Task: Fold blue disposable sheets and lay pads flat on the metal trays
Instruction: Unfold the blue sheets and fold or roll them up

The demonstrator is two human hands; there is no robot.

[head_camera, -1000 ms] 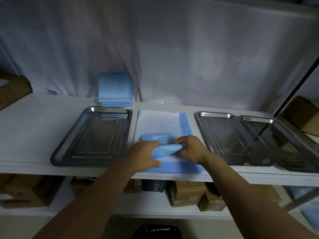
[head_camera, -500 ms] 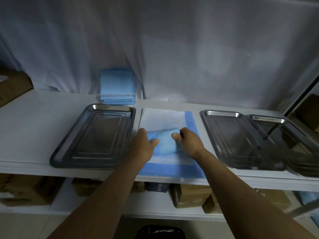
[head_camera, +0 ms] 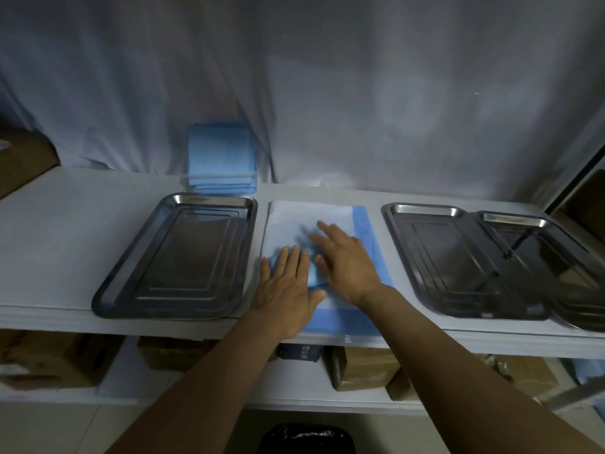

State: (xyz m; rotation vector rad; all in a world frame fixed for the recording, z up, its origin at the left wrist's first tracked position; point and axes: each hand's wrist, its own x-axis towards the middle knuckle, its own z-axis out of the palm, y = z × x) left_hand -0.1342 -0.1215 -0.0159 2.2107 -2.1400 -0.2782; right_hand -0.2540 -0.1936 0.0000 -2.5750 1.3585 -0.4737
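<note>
- Blue folded sheet (head_camera: 316, 276) at frame centre, lying on the white pad (head_camera: 294, 217); only a sliver visible between the two hands.
- Left hand (head_camera: 288, 290) flat, fingers straight and close together, pressing on the sheet's left part.
- Right hand (head_camera: 349, 263) also flat, fingers spread, motion-blurred; resting on sheet or on pad, cannot tell which.
- Sheet's long axis probably left to right across the frame; mostly hidden, so a guess only.
- Left tray (head_camera: 209, 198) just beside the pad's left edge, nearer the left hand.
- Right tray (head_camera: 425, 209) apart from the pad at right, overlapped by a third tray (head_camera: 515, 219).
- Judged next: sideways carry to a tray; open room over both, front edge of shelf (head_camera: 65, 224) close under the wrists.
</note>
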